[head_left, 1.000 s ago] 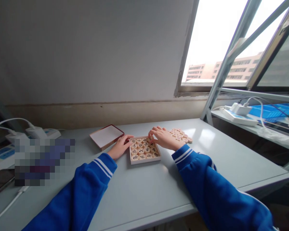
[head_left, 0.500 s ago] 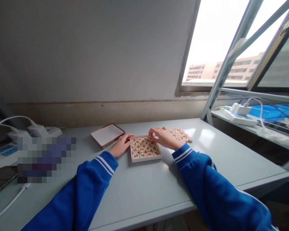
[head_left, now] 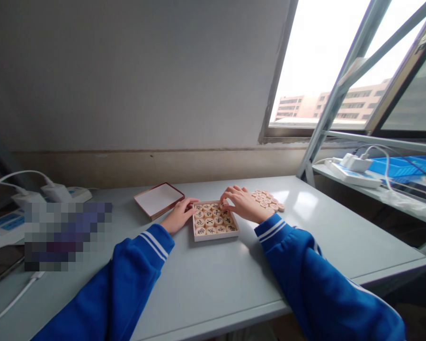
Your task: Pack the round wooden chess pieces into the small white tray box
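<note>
A shallow white box (head_left: 216, 236) holds rows of round wooden Chinese chess pieces (head_left: 209, 221) with dark characters facing up. My left hand (head_left: 179, 215) lies against the box's left wall, its fingers curled at the far-left corner. At the far-right corner, the bent fingers and thumb of my right hand (head_left: 244, 203) close around a chess piece (head_left: 224, 204), partly hidden by them. Just beyond my right hand, a cluster of chess pieces with reddish characters (head_left: 268, 201) lies flat on the desk.
A box lid (head_left: 158, 199) with a dark red rim lies left of the box on the grey desk (head_left: 199, 274). Chargers and cables (head_left: 57, 192) sit at the far left beside a blurred-out item (head_left: 67, 234). A shelf at right carries a power strip (head_left: 355, 173) and blue basket (head_left: 404, 165).
My right hand's fingers have lifted very slightly at the far-right corner of the box. My left hand stays at the box's left wall, and the pieces look unmoved.
</note>
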